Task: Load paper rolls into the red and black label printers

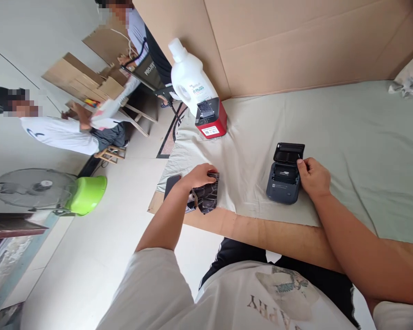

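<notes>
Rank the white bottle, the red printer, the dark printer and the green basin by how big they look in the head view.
1. white bottle
2. green basin and dark printer, too alike to rank, and the basin sits farther off
3. red printer

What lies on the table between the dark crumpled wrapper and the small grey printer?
Only bare cloth between the wrapper and the printer, in the head view.

The right hand [313,176] rests its fingers on the open lid of a small dark grey label printer [285,176] lying on the pale green cloth-covered table [347,146]. At its nine o'clock, the left hand [200,175] grips a crumpled black glossy bag [206,197]. A red box-shaped printer [211,119] stands at eleven o'clock beside a white plastic bottle [189,78].
</notes>
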`<state>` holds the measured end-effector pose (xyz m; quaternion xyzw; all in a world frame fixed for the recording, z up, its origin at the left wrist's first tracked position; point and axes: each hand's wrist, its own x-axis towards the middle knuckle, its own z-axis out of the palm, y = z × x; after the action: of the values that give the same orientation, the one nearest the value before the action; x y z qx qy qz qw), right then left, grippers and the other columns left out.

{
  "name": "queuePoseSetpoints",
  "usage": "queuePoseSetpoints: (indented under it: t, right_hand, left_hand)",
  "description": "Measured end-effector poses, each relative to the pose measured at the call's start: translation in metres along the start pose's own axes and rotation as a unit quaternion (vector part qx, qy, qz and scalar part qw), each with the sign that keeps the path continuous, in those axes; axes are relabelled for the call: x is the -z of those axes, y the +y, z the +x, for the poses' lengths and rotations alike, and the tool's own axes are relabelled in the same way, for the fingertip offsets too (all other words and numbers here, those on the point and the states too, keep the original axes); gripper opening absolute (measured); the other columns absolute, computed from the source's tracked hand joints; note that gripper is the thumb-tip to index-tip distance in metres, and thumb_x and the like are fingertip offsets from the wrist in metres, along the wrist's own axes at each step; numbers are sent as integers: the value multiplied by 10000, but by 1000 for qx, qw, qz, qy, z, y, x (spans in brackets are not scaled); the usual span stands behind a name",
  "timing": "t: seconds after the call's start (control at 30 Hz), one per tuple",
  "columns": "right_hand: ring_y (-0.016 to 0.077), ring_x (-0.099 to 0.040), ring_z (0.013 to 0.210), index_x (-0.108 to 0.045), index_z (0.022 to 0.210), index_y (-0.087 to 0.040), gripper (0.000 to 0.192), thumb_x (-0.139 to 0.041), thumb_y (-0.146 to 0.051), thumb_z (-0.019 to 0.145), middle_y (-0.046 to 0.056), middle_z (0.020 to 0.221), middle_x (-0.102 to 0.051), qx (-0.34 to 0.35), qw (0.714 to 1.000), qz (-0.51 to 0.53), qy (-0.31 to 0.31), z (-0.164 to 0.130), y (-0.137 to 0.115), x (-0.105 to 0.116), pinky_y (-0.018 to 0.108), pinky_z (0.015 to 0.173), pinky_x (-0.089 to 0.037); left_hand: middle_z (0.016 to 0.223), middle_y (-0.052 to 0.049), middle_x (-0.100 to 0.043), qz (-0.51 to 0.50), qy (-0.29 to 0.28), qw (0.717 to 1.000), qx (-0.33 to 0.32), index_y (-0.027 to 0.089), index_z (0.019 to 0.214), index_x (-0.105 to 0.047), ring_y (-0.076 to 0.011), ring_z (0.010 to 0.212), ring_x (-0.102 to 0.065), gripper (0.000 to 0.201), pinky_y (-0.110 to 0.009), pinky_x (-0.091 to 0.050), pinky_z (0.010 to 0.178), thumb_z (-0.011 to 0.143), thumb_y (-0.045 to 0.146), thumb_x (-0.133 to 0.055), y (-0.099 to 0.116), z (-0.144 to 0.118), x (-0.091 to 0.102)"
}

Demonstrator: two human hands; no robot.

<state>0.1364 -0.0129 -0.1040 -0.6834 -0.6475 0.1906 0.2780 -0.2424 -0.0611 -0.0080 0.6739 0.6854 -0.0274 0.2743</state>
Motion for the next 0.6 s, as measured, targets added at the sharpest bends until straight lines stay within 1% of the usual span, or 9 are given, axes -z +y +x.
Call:
queuePoseSetpoints:
  t: [0.1, 0.17, 0.23, 0.27, 0.33, 0.4, 0.43, 0.5, 0.6]
  right_hand:
    - [216, -514, 693, -580, 762, -218, 485, -315, -590, 928, 77, 722, -623, 1, 1000, 1, 2, 0, 0, 0, 316, 621, -304]
    - [218, -516, 696, -577, 761, -220, 501, -303, -605, 929, 75, 714, -615, 6, 1000, 1, 4, 0, 1, 0, 321, 629, -312]
    - [223, -522, 704, -576, 764, -220, 521, -288, -621, 930, 77, 714, -610, 10, 1000, -1, 3, 0, 1, 0, 330, 640, -321]
    - [226, -525, 709, -576, 767, -220, 529, -281, -628, 929, 79, 717, -609, 10, 1000, -2, 1, 0, 2, 0, 335, 645, -324]
    - [234, -531, 716, -577, 774, -221, 542, -271, -642, 926, 85, 724, -609, 7, 1000, -4, -4, 0, 1, 1, 344, 653, -331]
    - [246, -539, 726, -579, 784, -225, 553, -267, -659, 922, 90, 730, -610, 3, 1000, -3, -10, 0, 1, 1, 353, 656, -339]
    - [253, -545, 732, -582, 790, -227, 558, -265, -667, 921, 92, 733, -612, 1, 1000, -2, -12, 0, 1, 2, 357, 657, -342]
    - [267, -556, 743, -588, 794, -232, 571, -260, -681, 921, 98, 738, -616, -1, 1000, 0, -13, 0, 1, 2, 366, 655, -349]
    - [274, -557, 730, -592, 784, -237, 587, -254, -698, 920, 101, 724, -619, 8, 1000, 6, -3, 0, 2, 2, 371, 643, -348]
  left_hand:
    - [1121, -77, -678, 19, 36, 998, 42, 210, 1079, -713, -281, 1045, -651, 388, -377, -504, 949, 739, 369, -613, -27, -7, -5]
    - [1160, -84, -657, 8, 68, 996, 60, 205, 1135, -684, -274, 1063, -631, 436, -381, -498, 957, 773, 432, -600, -37, -16, -5]
    - [1153, -85, -646, 24, 93, 992, 84, 207, 1114, -675, -270, 1076, -607, 400, -387, -489, 957, 793, 429, -589, -44, -28, 0]
    - [1117, -84, -647, 50, 87, 990, 99, 211, 1058, -688, -275, 1075, -596, 345, -396, -480, 957, 789, 406, -594, -48, -36, 2]
    - [1033, -83, -645, 116, 42, 985, 122, 227, 947, -717, -295, 1073, -576, 252, -416, -460, 955, 758, 368, -627, -52, -51, 4]
    - [1008, -92, -642, 172, -7, 976, 135, 243, 939, -742, -324, 1087, -556, 256, -432, -445, 947, 717, 344, -664, -54, -65, -1]
    - [1019, -102, -643, 193, -18, 971, 140, 244, 971, -747, -335, 1092, -550, 288, -438, -441, 943, 708, 328, -667, -53, -70, -6]
    - [1049, -127, -648, 221, -14, 964, 146, 227, 1032, -744, -348, 1100, -541, 336, -451, -433, 944, 717, 284, -640, -50, -77, -18]
    - [1070, -151, -646, 228, 6, 963, 145, 203, 1014, -744, -358, 1110, -534, 321, -475, -432, 943, 734, 224, -588, -44, -81, -27]
